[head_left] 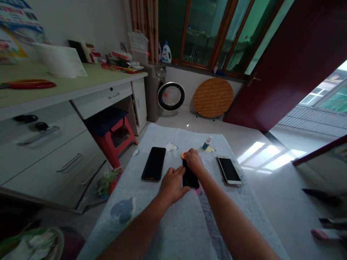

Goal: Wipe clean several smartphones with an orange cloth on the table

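A black smartphone (191,180) lies flat on the light blue cloth (173,224) in front of me. My left hand (172,183) grips its left side, thumb near its lower edge and fingers over the screen. In my right hand (194,159) is a small orange cloth (184,155), pressed on the phone's upper end. To the left lies a larger dark-screened device (154,164), like a big phone or small tablet. A white-framed smartphone (229,170) rests on the right, seemingly on top of another flat thing. Beyond my right hand a small spray bottle (206,143) stands upright.
A desk (105,81) along the left holds a paper roll (58,59) and red-handled scissors (32,84). Under it stands a red stool (116,139). Farther back are a washing machine with its door (171,96) open, a round wooden tabletop (213,96) and a dark red door (279,57).
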`<state>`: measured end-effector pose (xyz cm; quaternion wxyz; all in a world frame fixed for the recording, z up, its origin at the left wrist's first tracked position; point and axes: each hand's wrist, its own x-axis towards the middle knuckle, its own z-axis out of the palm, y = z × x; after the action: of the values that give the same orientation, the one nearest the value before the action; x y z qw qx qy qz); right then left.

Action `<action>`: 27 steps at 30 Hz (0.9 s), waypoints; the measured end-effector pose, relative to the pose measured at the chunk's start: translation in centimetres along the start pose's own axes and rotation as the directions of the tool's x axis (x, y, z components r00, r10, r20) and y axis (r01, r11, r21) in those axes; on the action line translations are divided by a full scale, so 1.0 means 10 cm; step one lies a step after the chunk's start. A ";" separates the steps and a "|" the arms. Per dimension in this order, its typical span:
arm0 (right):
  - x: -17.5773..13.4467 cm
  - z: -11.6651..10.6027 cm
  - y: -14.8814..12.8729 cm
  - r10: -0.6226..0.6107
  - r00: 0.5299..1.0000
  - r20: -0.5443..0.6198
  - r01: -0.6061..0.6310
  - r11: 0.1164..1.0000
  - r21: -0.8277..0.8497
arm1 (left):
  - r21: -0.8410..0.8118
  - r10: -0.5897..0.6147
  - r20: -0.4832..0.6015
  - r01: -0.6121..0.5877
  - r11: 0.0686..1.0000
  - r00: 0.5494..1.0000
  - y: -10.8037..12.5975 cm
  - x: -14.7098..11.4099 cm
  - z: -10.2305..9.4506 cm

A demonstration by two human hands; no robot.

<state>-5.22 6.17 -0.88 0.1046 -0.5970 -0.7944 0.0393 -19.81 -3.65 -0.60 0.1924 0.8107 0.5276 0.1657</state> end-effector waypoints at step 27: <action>-0.39 -0.13 -0.07 -0.142 0.990 -0.003 0.140 0.971 0.193 | -0.089 -0.029 -0.084 0.022 0.996 0.996 0.00 0.01 0.04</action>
<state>-4.58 2.15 0.06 0.1600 -0.5262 -0.8277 0.1115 -19.54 -3.65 -0.95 0.2072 0.7868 0.5379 0.2205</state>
